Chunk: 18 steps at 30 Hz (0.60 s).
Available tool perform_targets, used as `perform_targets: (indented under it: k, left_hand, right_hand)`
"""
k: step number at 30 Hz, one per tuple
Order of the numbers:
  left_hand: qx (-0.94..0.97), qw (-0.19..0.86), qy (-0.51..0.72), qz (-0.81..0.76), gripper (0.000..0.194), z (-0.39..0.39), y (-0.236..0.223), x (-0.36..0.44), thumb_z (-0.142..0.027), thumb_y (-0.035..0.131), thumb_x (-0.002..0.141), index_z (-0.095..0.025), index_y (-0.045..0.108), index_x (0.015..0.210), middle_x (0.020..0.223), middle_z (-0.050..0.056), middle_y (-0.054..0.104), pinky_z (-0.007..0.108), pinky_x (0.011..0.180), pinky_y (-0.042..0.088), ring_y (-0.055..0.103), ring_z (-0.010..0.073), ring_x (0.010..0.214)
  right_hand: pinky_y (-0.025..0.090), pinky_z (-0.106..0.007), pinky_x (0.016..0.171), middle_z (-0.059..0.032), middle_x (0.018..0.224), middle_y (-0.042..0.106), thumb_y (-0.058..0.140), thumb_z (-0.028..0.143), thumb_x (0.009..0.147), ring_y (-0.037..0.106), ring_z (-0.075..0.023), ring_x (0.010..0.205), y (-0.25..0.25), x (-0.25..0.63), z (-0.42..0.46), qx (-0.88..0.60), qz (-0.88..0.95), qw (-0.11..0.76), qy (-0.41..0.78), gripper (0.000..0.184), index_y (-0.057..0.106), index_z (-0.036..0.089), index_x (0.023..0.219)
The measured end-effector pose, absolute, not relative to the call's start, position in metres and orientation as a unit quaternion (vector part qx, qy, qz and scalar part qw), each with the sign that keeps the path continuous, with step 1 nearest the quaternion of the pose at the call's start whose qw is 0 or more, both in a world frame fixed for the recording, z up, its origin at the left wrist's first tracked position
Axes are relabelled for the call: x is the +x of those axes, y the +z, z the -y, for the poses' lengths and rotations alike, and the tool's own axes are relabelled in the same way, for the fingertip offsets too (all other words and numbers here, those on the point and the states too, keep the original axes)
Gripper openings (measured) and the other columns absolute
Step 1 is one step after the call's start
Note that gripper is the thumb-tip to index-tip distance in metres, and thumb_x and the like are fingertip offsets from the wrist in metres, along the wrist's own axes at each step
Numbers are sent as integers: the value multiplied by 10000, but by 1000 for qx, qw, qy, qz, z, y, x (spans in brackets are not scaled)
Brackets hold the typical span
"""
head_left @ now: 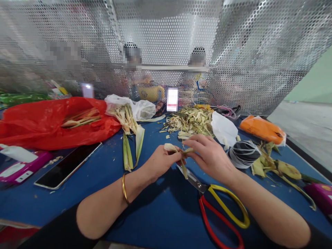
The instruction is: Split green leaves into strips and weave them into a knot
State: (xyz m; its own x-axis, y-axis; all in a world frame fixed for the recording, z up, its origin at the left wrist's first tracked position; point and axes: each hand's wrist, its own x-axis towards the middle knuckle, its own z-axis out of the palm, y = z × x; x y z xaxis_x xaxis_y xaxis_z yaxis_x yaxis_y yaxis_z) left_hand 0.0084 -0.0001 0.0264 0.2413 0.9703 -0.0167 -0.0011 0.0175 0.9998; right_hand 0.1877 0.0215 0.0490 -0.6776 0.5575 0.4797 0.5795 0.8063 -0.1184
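Note:
Between my two hands is a small bundle of pale dried husk strips point(184, 163), its ends sticking out several ways. My left hand point(165, 159), with a gold bangle on the wrist, pinches it from the left. My right hand point(207, 154) grips a strip of it from the right, the thumb side partly hidden. Just below the hands lie scissors point(203, 187) with one red and one yellow handle, their blades pointing up towards the bundle. A spool of pale thread on a black core point(243, 154) stands right of my right hand.
Cut husk scraps point(192, 121) are heaped behind my hands. Long husk leaves point(129, 135) and a red plastic bag point(33, 121) lie left, near a dark phone point(68, 166). Right are an orange packet point(261, 129) and leafy husks point(280, 169). A perforated metal panel point(168, 34) closes off the back.

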Motion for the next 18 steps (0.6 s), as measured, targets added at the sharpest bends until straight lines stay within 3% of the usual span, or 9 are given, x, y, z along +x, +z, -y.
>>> perform_targets:
  k: [3, 6, 12, 18]
  left_hand:
    - [522, 589, 436, -436, 102, -1, 26, 9, -232, 636, 692, -145, 683, 668, 632, 20, 647, 268, 656, 466, 579, 157, 630]
    - [514, 602, 430, -434, 107, -2, 25, 8, -217, 623, 694, -144, 686, 647, 619, 18, 639, 270, 657, 469, 583, 158, 628]
    - [514, 602, 424, -440, 95, -2, 25, 8, -180, 611, 677, -142, 687, 636, 610, 11, 629, 253, 640, 459, 571, 145, 620]
    - [493, 632, 413, -431, 89, -4, 23, 8, -209, 654, 657, -124, 665, 632, 624, 27, 636, 255, 652, 455, 569, 143, 631]
  right_hand:
    - [379, -425, 960, -122, 1270, 554, 476, 140, 892, 497, -248, 1177, 49, 189, -22, -257, 927, 259, -87, 332, 540, 193, 1213]
    - [319, -456, 1032, -85, 1156, 637, 436, 107, 902, 471, -239, 1218, 50, 189, -22, -199, 944, 232, -126, 284, 594, 192, 1123]
    - [287, -452, 1057, -51, 886, 670, 376, 159, 952, 574, -195, 956, 51, 188, -20, -189, 948, 169, -192, 260, 634, 185, 975]
    - [334, -422, 996, -43, 745, 581, 369, 144, 937, 512, -189, 748, 45, 184, -17, -196, 938, 137, -250, 257, 619, 145, 880]
